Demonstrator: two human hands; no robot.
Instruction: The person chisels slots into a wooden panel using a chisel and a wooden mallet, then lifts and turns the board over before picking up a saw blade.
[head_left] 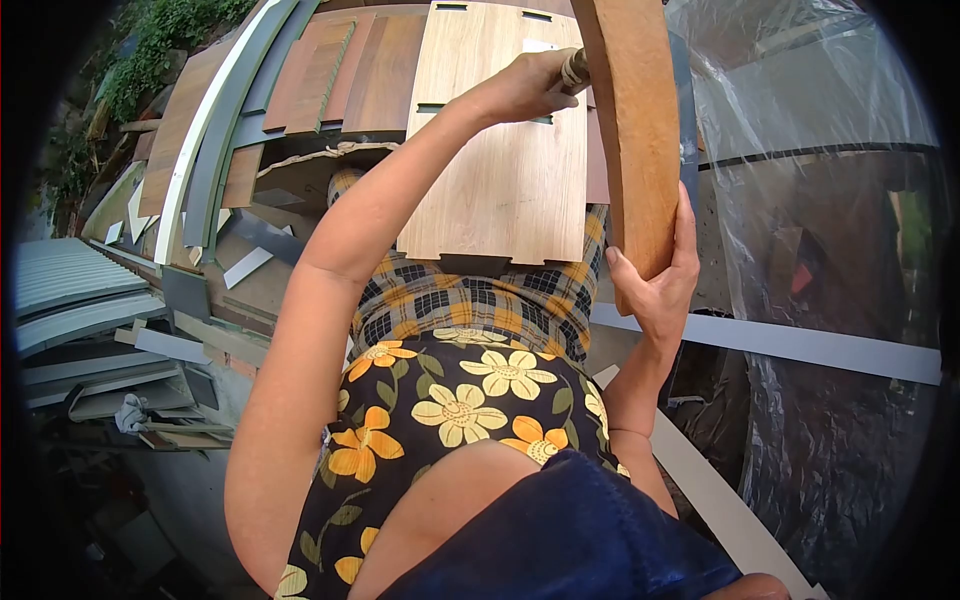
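My right hand point(660, 285) grips the lower end of a thick, slightly curved brown wooden plank point(640, 140), with the thumb on one edge and the fingers on the other. The plank rises past the top of the view. My left hand point(528, 86) is closed around a short, ringed, dark round handle point(574, 72) beside the plank's left edge. What that handle belongs to is hidden behind the plank. Below both hands lies a light wood-grain panel point(495, 185) with dark slots, its near edge over my lap.
Several brown boards point(310, 75) and long green and white strips point(205, 130) lie to the left. Clear plastic sheeting point(830, 200) hangs at the right, crossed by a pale strip point(800, 345). Offcuts and corrugated sheets point(80, 290) lie at the lower left.
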